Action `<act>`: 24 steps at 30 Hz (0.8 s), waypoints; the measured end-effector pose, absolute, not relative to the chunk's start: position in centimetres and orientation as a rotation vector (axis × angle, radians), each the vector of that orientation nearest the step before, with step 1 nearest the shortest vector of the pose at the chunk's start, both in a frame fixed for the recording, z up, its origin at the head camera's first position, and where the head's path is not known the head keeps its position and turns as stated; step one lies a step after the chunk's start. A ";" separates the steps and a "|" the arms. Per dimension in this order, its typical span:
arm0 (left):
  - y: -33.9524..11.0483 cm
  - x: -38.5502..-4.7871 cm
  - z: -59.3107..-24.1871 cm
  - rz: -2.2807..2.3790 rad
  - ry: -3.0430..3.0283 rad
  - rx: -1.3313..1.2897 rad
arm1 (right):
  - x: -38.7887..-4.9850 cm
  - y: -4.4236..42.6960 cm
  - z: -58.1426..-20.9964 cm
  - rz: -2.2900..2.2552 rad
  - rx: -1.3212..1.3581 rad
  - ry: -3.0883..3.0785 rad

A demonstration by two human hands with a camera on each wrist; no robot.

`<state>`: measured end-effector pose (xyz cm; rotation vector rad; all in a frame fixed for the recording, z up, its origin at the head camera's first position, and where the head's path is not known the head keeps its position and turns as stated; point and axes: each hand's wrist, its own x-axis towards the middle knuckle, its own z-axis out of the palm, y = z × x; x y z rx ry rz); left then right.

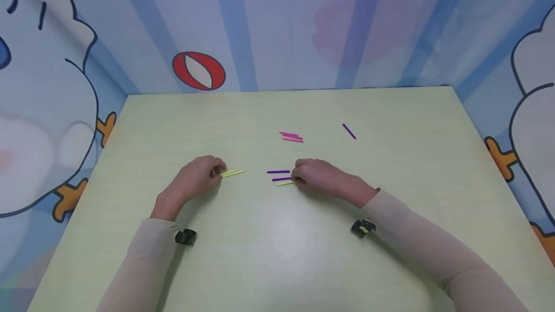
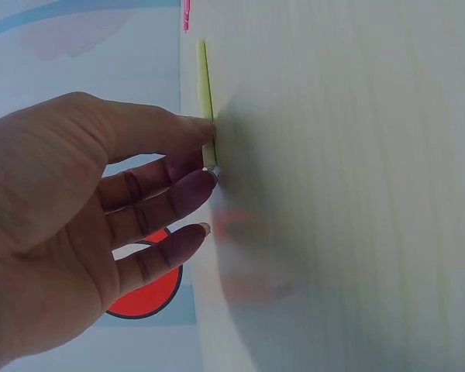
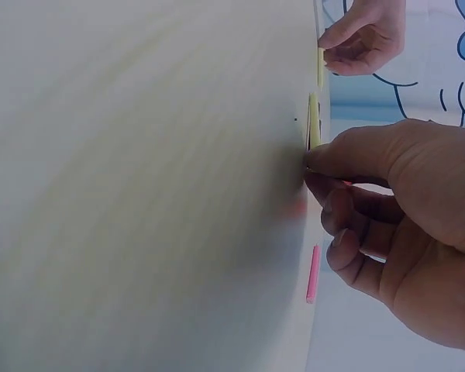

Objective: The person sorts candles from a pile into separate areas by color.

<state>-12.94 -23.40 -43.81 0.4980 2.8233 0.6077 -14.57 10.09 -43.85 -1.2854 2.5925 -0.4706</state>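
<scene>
In the head view my left hand is at the table's left-middle, its thumb and fingertips pinching the near end of a thin yellow stick. A second yellow stick seems to lie close along it. Facing it, my right hand pinches the end of another yellow stick low against the tabletop. Two purple sticks lie just beside that one, pointing left; the fingers hide the end of the nearer one. Whether the right fingers also touch it, I cannot tell.
Several pink sticks lie together farther back on the pale table. A lone purple stick lies slanted at the back right. Blue striped panels with cartoon prints stand along the back and sides.
</scene>
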 end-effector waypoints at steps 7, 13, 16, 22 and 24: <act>-23.3 -13.0 -43.7 0.611 2.822 0.500 | -14.4 10.1 -43.5 -0.451 -1.252 2.609; -23.0 -13.0 -43.6 0.601 2.816 0.499 | -14.3 10.2 -43.5 -0.459 -1.227 2.602; -22.5 -13.0 -43.4 0.590 2.821 0.512 | -14.3 10.2 -43.6 -0.462 -1.226 2.604; -21.4 -13.2 -43.0 0.555 2.844 0.552 | -14.4 10.2 -43.9 -0.469 -1.237 2.614; -21.2 -13.3 -43.0 0.544 2.842 0.563 | -14.4 10.3 -43.9 -0.463 -1.245 2.620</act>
